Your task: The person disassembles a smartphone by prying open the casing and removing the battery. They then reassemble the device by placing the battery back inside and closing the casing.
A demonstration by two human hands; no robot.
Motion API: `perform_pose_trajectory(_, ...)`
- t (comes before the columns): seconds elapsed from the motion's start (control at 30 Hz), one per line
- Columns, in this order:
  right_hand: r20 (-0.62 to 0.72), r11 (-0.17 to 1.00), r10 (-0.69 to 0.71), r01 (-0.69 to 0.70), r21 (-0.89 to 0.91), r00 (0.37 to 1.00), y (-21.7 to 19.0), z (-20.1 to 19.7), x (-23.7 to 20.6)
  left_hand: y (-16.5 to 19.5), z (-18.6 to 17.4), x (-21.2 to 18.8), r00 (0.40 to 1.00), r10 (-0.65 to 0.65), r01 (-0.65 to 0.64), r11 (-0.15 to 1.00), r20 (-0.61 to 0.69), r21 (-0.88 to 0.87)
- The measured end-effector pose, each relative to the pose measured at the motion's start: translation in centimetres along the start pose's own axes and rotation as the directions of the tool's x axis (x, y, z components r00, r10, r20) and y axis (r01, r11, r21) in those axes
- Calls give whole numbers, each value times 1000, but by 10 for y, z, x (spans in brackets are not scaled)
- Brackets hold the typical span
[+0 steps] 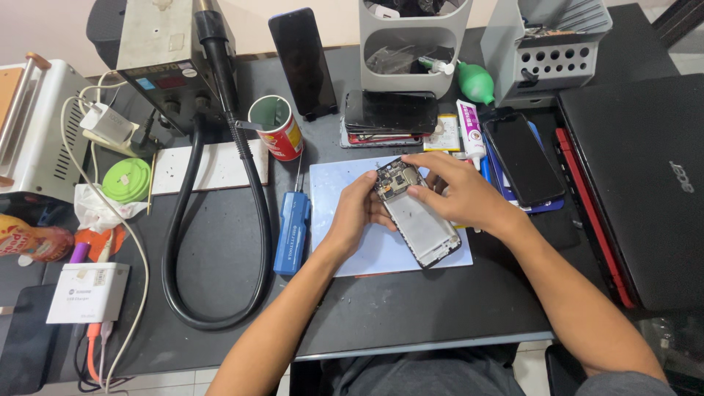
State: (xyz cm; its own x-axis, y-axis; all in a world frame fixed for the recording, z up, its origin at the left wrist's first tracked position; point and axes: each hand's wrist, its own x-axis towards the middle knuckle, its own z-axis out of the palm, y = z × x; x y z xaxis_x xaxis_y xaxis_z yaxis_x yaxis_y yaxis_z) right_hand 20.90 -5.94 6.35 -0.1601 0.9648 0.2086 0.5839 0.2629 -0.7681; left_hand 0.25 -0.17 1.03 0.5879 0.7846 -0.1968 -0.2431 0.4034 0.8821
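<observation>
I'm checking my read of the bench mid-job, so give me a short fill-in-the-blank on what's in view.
1. Both hands, left hand and right hand, hold an opened ____ with its circuit board exposed.
2. It is over a pale blue ____ on the dark table.
3. The blue rectangular tool lies to the mat's ____.
4. The red tin can stands ____.

Missing: smartphone; mat; left; upright

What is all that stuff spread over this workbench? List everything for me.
Opened phone: one, pale inside, over the mat.
Mat: one, light blue, desk centre.
Blue tool: one, left of mat.
Cup: one, red, green inside, behind mat.
Black hose: one, looping left.
Standing phone: one, black, back centre.
Stacked phones: several, dark, behind mat.
Glue tube: one, white.
Laptop: one, black, right.
Tape roll: one, green, left.
Left hand: holds the phone's edge.
Right hand: grips the phone's top.
</observation>
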Motion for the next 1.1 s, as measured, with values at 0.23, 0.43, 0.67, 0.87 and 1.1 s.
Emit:
perform_pose_trajectory(0.23, -52, 980, -199, 197, -36, 979, 6, 5, -2, 1, -4, 1, 1000, 5, -4, 1000, 19, -7)
perform_pose_trajectory(0.43, -63, 997, -61, 58, -48, 996, 9, 7, -2, 3, -2, -2, 996, -23, 30, 996, 91, -81)
perform_pose_trajectory(0.67, -58, 996, -83, 82, -21, 995, 13, 5, 0, 6, 2, -5, 994, 38, -37, 999, 102, -11)
perform_pose_trajectory(0.87, -82, 995, -95, 92, -43, 992, 12, 3, 1, 6, 1, -3, 995, 33, -38, 998, 92, 45)
perform_pose_trajectory(1.1, -95, 994, -106, 102, -48, 990, 11, 2, 2, 9, 2, -4, 997, 19, -20, 1000, 71, 6)
